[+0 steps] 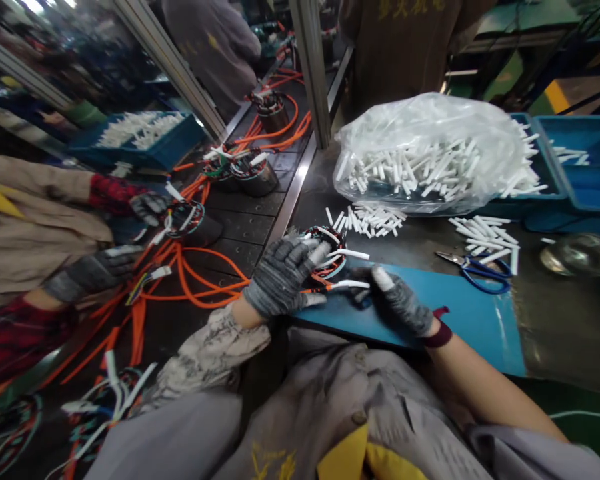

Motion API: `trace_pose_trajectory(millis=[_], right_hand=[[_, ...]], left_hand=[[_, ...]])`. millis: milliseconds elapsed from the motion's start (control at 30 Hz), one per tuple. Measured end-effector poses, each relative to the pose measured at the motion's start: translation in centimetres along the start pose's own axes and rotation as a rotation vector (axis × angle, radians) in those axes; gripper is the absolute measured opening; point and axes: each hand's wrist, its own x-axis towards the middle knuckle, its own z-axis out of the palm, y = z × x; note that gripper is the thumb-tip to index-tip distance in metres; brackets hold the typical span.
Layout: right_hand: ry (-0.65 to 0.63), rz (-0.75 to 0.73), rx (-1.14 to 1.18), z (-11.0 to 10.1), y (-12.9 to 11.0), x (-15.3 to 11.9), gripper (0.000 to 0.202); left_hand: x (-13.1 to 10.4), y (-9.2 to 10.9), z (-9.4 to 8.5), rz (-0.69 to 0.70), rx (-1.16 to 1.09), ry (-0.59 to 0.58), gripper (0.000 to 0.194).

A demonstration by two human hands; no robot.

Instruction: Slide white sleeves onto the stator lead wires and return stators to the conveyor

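Note:
In the head view, a motor stator [330, 257] with a ring of wire windings stands before me on a blue mat [460, 307]. My left hand [285, 277], in a grey glove, lies over its left side, fingers stretched and thumb apart. White sleeves on its wire leads [350, 285] stick out to the right. Close to those sleeve ends is my right hand [405, 303], also gloved, with one pale fingertip raised. Its other fingers are dark and smeared, so any hold there is unclear. Orange cables [215, 273] run left from the stator.
Loose white sleeves [375, 220] and blue-handled scissors [485, 270] lie behind the mat. A plastic bag [430, 153] of sleeves rests by blue bins [580, 160]. At left, a co-worker's gloved hands [95, 270] work near another stator [190, 223]. A metal post [310, 73] stands behind.

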Motion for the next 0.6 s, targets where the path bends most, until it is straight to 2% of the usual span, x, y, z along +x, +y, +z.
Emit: trace_pose_trajectory(millis=[67, 133, 200, 400, 500, 600], right_hand=[[0.169, -0.026, -0.043, -1.6, 0.6, -1.2, 0.067], [0.281, -0.013, -0.059, -2.9, 1.6, -2.4, 0.060], [0.337, -0.018, -0.144, -3.6, 2.8, -3.3, 0.051], [0.428, -0.164, -0.381, -3.6, 5.2, -4.2, 0.037], [0.442, -0.244, -0.499, -3.5, 5.4, -4.3, 0.034], [0.426, -0.309, -0.572, -3.6, 5.5, -4.3, 0.033]], left_hand=[[1.1, -0.4, 0.3, 0.009, -0.031, -0.091, 0.090], [2.1, -0.3, 0.7, 0.015, -0.054, -0.171, 0.086], [2.8, 0.0, 0.9, 0.000, -0.072, -0.221, 0.078], [2.5, 0.9, -0.1, -0.049, -0.055, -0.311, 0.056], [2.3, 0.3, -0.7, -0.053, 0.001, -0.324, 0.062], [2.4, -1.6, -1.5, -0.243, 0.053, -0.411, 0.071]])
